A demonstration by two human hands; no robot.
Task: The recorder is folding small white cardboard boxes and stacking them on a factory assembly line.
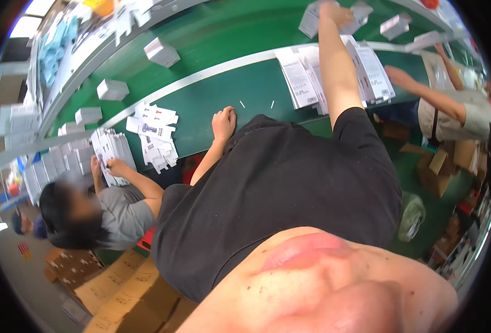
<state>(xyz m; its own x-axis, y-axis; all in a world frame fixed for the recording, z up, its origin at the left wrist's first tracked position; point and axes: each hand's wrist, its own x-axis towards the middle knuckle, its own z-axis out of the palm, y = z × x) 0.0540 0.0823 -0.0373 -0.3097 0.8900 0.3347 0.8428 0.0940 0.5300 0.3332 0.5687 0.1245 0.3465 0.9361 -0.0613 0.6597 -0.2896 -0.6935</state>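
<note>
My right arm reaches far across the green work surface, and my right hand (339, 15) is at a white carton (310, 20). The fingers look bent against the carton, partly cut off by the top edge. A second white carton (361, 13) lies just right of that hand. Below my right forearm lie stacks of flat printed white cartons (298, 77) and, on its other side, more flat cartons (376, 72). My left hand (223, 123) rests on the green table (201, 100) near its front edge, fingers curled in, with nothing visible in it. Two small white strips (243, 104) lie to its right.
Loose flat cartons (154, 130) lie left. Upright white boxes (161, 53) stand on the green belt (218, 39) beyond a pale rail. A co-worker at left handles a stack of flat cartons (111, 150); another person's hand (401, 77) is at right. Cardboard boxes (434, 169) stand on the floor.
</note>
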